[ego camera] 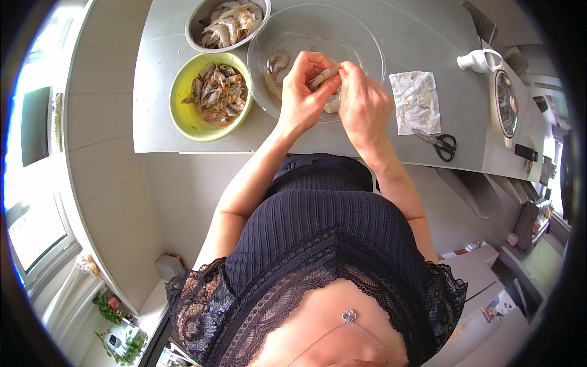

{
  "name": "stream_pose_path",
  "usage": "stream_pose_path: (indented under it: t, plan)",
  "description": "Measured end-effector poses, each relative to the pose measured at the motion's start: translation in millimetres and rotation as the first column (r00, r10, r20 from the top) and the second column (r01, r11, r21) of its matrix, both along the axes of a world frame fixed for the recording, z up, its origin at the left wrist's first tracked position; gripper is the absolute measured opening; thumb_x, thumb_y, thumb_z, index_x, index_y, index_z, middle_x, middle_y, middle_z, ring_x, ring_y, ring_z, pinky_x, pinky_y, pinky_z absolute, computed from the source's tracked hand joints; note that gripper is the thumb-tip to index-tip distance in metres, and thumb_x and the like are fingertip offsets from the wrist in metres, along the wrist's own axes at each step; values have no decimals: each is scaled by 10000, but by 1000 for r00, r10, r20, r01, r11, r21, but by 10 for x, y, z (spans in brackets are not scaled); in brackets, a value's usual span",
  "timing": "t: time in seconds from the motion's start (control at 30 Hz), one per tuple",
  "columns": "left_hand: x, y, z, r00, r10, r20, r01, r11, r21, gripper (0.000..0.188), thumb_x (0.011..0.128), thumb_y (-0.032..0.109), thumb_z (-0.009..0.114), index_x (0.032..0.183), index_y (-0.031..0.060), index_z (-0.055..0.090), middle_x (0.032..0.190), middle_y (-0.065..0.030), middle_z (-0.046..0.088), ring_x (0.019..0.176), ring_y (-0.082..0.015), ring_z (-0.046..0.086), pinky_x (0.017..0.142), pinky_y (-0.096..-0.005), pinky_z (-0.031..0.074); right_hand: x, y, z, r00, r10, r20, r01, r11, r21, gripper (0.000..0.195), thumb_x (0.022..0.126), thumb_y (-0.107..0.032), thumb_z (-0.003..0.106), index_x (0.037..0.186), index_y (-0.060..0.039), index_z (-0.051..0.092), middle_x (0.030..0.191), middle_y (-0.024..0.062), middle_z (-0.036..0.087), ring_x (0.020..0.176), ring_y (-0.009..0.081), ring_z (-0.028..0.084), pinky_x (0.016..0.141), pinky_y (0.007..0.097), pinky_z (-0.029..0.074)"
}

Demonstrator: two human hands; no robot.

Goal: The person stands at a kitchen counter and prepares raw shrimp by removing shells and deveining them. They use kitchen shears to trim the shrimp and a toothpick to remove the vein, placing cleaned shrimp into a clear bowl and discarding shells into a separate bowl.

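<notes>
My left hand and my right hand meet above a large clear bowl. Between them they grip a shrimp, with my right fingertips pinching its far end. Peeled-looking shrimp lie in the clear bowl to the left, and part of another pale shrimp shows below my hands. To the left stands a yellow-green bowl holding a heap of shrimp heads and shells. Behind it, a grey bowl holds whole shrimp. My hands hide part of the clear bowl's inside.
Right of the clear bowl lies a stained, crumpled paper towel. Black-handled scissors rest at its lower corner, near the front edge of the grey table. Farther right are a white jug-like vessel and a pot with a glass lid.
</notes>
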State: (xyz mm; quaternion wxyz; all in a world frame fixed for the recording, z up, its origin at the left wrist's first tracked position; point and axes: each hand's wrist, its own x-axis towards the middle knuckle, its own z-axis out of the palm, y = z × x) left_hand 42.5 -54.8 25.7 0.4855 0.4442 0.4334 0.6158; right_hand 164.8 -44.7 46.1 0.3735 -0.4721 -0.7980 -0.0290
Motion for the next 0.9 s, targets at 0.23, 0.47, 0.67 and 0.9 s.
stream_pose_path:
  t: [0.23,0.47,0.67,0.9]
  plan:
    - [-103,14,66,993,-111,-44,109,993,-35,234,900,-9,638,1088,1,500,957,-103,636,900,-157,636,762,-293,548,44,34,47,998,27,52,-28,999,34,160,837,-59,660,988,-63,607,678,40,622,607,209,634,540,339,469]
    - [-160,5,134,976,-171,-133,164,985,-59,227,929,3,596,1123,-18,482,985,-125,634,929,-178,651,790,-310,562,78,58,80,994,86,66,-92,992,84,157,838,-65,653,990,-70,612,676,26,615,604,201,626,542,332,464]
    - [-33,23,69,986,6,-169,6,997,71,183,890,13,607,1042,-5,506,856,-93,664,791,-96,639,671,-250,524,18,2,40,999,-33,41,29,995,95,139,865,-69,645,1000,-59,613,645,42,601,570,217,614,522,350,462]
    - [49,-36,144,997,11,71,-13,1000,26,229,895,-13,598,1069,4,451,936,-99,646,851,-123,635,747,-262,537,20,12,67,995,-49,-89,51,999,17,105,919,-110,615,1018,-76,603,650,55,614,564,265,611,511,370,463]
